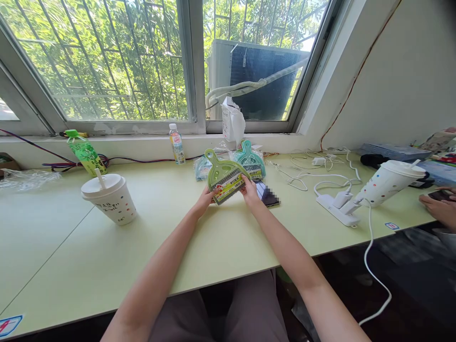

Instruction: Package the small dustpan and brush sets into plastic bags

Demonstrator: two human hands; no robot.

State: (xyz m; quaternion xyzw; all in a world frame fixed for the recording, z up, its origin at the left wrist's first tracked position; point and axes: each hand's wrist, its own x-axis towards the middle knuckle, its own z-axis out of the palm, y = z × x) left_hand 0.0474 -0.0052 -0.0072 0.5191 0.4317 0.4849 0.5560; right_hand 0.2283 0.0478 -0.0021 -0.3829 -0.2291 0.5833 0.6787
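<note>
Barred windows [124, 61] look out on foliage beyond the pale table [199, 256], where you hold a green dustpan [220, 169] tilted in front of you, a labelled brush [230, 185] across its front. Your left hand [204, 201] is clasped on its lower left corner and your right hand [250, 190] on its right end, so the brush's long axis slopes up rightward between them, the handle [210, 155] pointing up and left. Behind it, nearer your right hand, sits a teal dustpan [246, 154].
</note>
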